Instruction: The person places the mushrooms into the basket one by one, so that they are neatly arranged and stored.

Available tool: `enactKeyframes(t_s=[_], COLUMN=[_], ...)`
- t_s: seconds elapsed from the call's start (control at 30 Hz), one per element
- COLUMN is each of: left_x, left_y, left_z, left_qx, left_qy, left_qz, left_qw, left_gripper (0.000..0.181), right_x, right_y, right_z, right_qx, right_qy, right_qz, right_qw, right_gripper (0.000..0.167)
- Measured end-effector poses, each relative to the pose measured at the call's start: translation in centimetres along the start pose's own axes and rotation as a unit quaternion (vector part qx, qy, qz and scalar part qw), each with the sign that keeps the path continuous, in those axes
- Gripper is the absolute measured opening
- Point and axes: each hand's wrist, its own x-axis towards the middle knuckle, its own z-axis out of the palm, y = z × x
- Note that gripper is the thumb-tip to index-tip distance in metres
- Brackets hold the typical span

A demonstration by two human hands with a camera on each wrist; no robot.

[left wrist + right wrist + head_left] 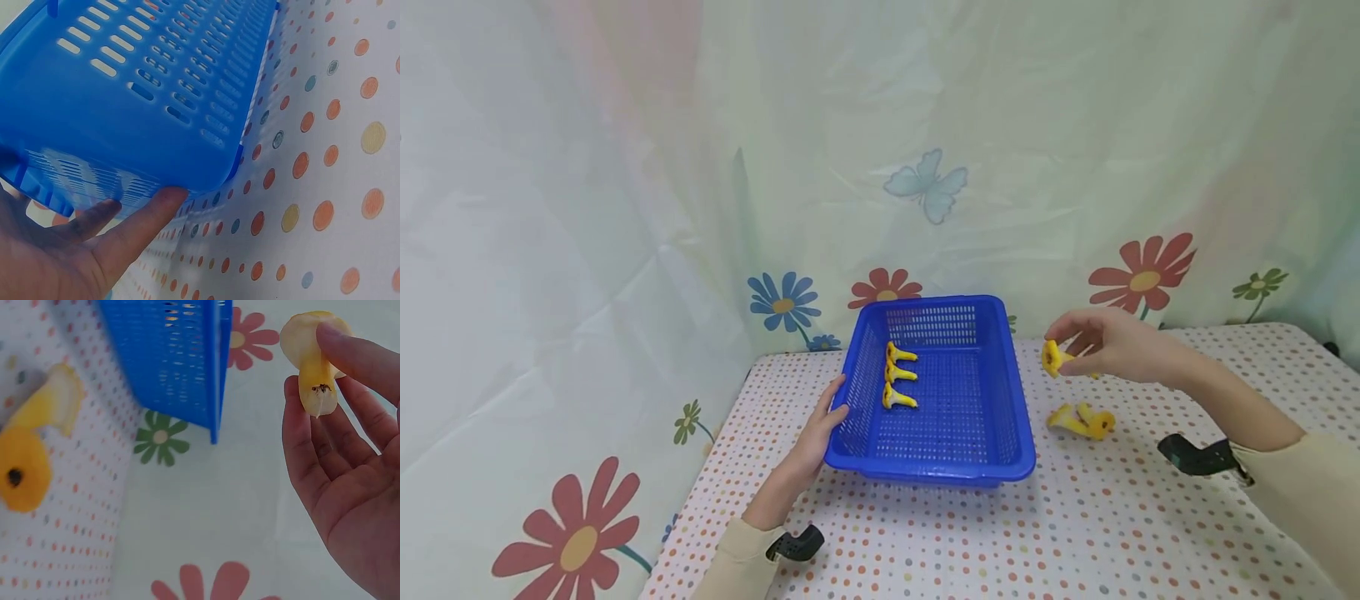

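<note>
My left hand [812, 437] holds the left rim of a blue plastic basket [932, 471], thumb at the edge; its fingers [140, 228] lie against the slotted wall in the left wrist view. Three yellow mushrooms [898, 374] lie in a column along the basket's left side, caps to the left. To the right of the basket and above the table, my right hand [1123, 343] pinches another yellow mushroom [317, 359] between thumb and fingers. Below that hand, more yellow mushrooms [1078, 422] lie together on the table.
A white cloth with coloured dots covers the table [925, 550]. Behind it hangs a pale curtain [1037, 125] printed with flowers and a butterfly, close to the basket's far side. Each wrist wears a black device [1198, 456].
</note>
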Motion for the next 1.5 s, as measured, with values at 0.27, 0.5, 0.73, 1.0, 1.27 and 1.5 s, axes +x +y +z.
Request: enactKeyframes(t_s=[0.27, 0.5, 0.73, 1.0, 1.27, 1.5], left_x=[0.1, 0.0, 0.0, 0.0, 0.4, 0.3], left_y=[-0.2, 0.1, 0.0, -0.1, 0.0, 0.0], left_z=[0.1, 0.1, -0.1, 0.0, 0.0, -0.1], left_qx=[-0.001, 0.004, -0.003, 0.006, 0.014, 0.015], left_qy=[0.001, 0.005, -0.001, 0.003, 0.003, 0.008], left_qz=[-0.004, -0.008, -0.009, -0.009, -0.016, -0.013], left_qw=[1.0, 0.9999, 1.0, 0.9999, 0.9998, 0.9998], left_gripper=[0.059, 0.058, 0.058, 0.059, 0.058, 0.058], right_x=[4.6, 7.6, 11.1, 15.1, 17.4, 18.1], right_y=[-2.0, -2.8, -2.9, -2.4, -0.7, 0.5], right_z=[0.3, 1.0, 2.4, 4.3, 6.5, 8.5], right_qx=[0.04, 0.097, 0.098, 0.085, 0.087, 0.11], right_qy=[-0.016, -0.053, -0.058, -0.059, -0.069, -0.075], right_qz=[0.004, 0.004, 0.014, 0.052, 0.102, 0.123], right_qw=[0.9991, 0.9939, 0.9933, 0.9933, 0.9885, 0.9834], right_gripper=[0.035, 0.034, 0.037, 0.039, 0.042, 0.045])
